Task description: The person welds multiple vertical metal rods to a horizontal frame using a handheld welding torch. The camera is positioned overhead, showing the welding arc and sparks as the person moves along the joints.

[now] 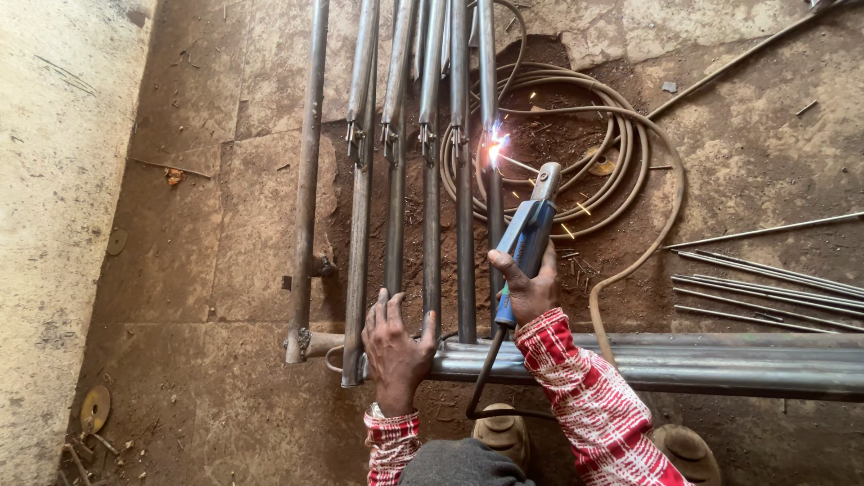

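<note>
Steel pipe frame [432, 225] lies on the dirt floor. Left hand [396, 346] rests on its near end, fingers [385, 310] spread flat. Right hand [529, 286], just right, clamps the blue electrode holder [526, 236]; its spark [494, 148] strikes a frame pipe beyond the fingertips.

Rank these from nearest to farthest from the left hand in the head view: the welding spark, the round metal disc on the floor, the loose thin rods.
From the left hand:
1. Welding spark, up and slightly right, on the pipes.
2. Round metal disc, far left, low on the floor.
3. Loose thin rods, far right on the floor.
</note>
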